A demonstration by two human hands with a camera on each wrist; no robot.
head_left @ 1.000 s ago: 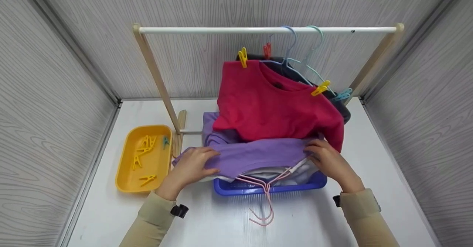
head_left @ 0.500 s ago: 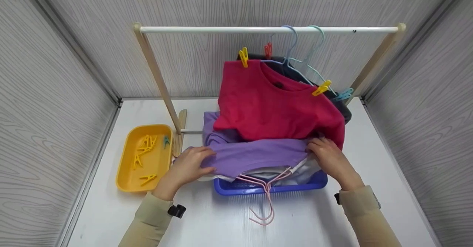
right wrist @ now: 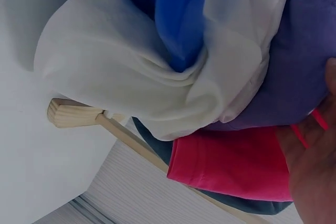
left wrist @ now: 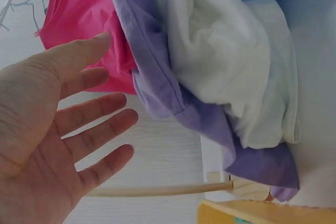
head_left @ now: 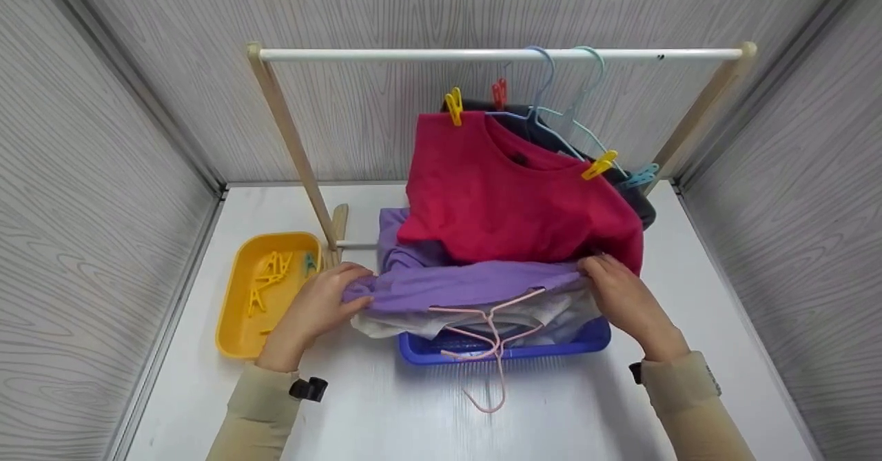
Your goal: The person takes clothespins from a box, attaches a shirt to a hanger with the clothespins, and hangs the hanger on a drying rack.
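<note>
A purple shirt (head_left: 468, 285) lies spread over pale clothes above a blue basket (head_left: 455, 357). A pink hanger (head_left: 489, 309) shows at its near edge, and a second pink hanger (head_left: 499, 351) lies below with its hook over the basket's rim. My left hand (head_left: 320, 309) is at the shirt's left end; in the left wrist view its fingers (left wrist: 100, 129) are spread and straight, with the purple cloth (left wrist: 157, 87) beyond them. My right hand (head_left: 623, 302) pinches the shirt's right end, thumb on the purple cloth (right wrist: 299, 66) and fingers partly hidden.
Behind stands a rack with a white rail (head_left: 413, 55). A crimson top (head_left: 510, 192) and a dark garment (head_left: 644, 209) hang there on hangers with clothespins. A yellow tray (head_left: 231, 309) at left holds several clothespins. Pale cloth (right wrist: 105, 61) drapes over the basket's right end.
The upper pink hanger and the shirt's near edge have risen and moved away from the lower hanger. My left hand has shifted left and slightly up; the right hand has moved slightly right.
</note>
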